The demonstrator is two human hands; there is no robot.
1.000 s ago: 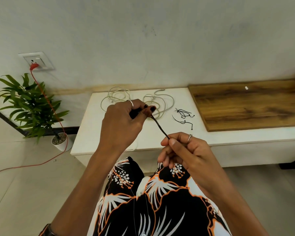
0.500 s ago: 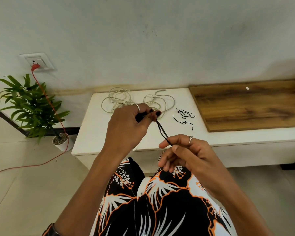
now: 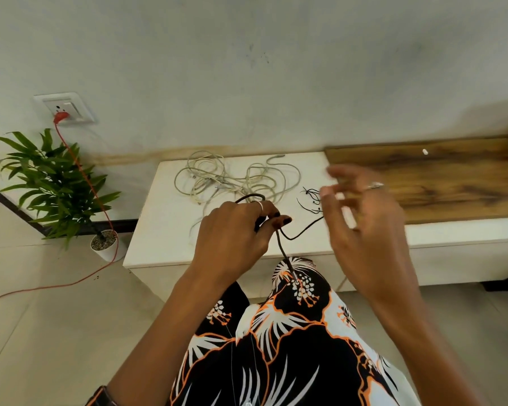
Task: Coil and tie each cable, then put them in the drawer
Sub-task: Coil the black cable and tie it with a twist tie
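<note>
Standing well left of the white bench [image 3: 165, 230], a potted plant [image 3: 53, 183] sits on the floor, and a red cord [image 3: 94, 194] runs from the wall socket [image 3: 66, 108] above it down past the pot and off across the floor. On the bench top, toward its left end, lies a loose tangle of pale cables [image 3: 232, 180], uncoiled. Just in front of that tangle, over the bench's near edge, the left hand [image 3: 235, 238] is curled tight around a black cable [image 3: 282, 247], thumb pressed to forefinger at the pinch; a short loop of it pokes out behind the knuckles and one strand hangs down toward the patterned lap. Another strand curves right from the pinch toward the right hand [image 3: 361, 224], which is raised over the bench with fingers spread and blurred; whether it has hold of the strand, I cannot tell. Small black ties [image 3: 308, 197] lie on the bench between the two hands, and a wooden panel [image 3: 452, 177] covers the bench's right part
</note>
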